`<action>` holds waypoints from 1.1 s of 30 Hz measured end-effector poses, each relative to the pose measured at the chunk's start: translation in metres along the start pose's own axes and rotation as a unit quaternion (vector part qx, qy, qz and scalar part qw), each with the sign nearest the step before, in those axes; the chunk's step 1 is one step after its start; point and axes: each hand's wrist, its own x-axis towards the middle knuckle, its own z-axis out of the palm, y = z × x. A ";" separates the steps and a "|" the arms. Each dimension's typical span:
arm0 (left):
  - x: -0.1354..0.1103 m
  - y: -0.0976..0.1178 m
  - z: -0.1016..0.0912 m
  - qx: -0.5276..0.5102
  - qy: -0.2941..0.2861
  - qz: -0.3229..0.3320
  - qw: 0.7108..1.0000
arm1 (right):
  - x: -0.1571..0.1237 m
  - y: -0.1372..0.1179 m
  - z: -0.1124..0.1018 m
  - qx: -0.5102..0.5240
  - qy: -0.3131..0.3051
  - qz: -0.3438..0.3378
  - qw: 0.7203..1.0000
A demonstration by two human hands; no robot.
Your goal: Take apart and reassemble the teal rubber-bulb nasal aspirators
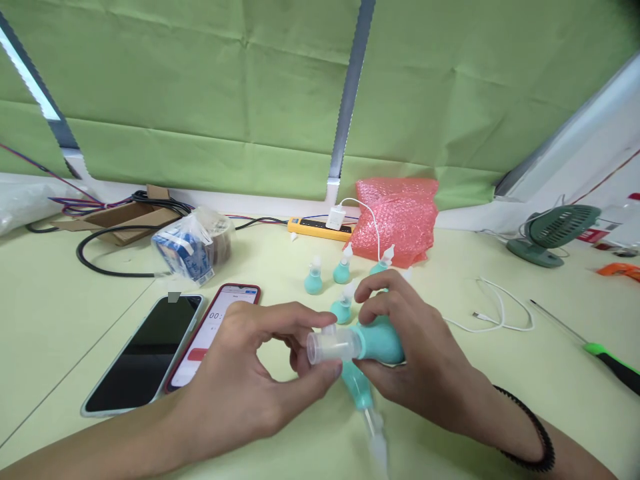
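Note:
Between both hands, a nasal aspirator with a teal squeeze bulb (383, 342) and a clear plastic tube (334, 345) lies almost level. My right hand (425, 347) is wrapped around the bulb. My left hand (255, 367) pinches the clear tube with thumb and fingers; the tube's open end faces left. Below them, another teal aspirator (357, 387) lies on the table, its clear nozzle toward me. Several more aspirators stand upright behind the hands, among them one at the left (313, 280) and one farther back (342, 268). My right hand partly hides others.
At left lie a dark phone (145, 353) and a red-cased phone (235, 293) showing a timer. Farther back are a bagged blue package (185, 250), a yellow power strip (320, 229) and red bubble wrap (397, 220). A white cable (500, 307), screwdriver (595, 348) and green fan (560, 230) are at right.

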 end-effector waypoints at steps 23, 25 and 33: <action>0.007 -0.005 -0.004 0.018 -0.097 0.010 0.995 | 0.001 0.003 0.008 0.283 -0.105 0.148 0.942; 0.005 -0.005 -0.004 0.057 -0.082 0.051 0.994 | 0.001 0.002 0.008 0.292 -0.113 0.165 0.935; 0.007 -0.015 -0.003 0.152 -0.076 0.135 0.976 | 0.007 0.003 0.004 0.278 -0.141 0.119 0.943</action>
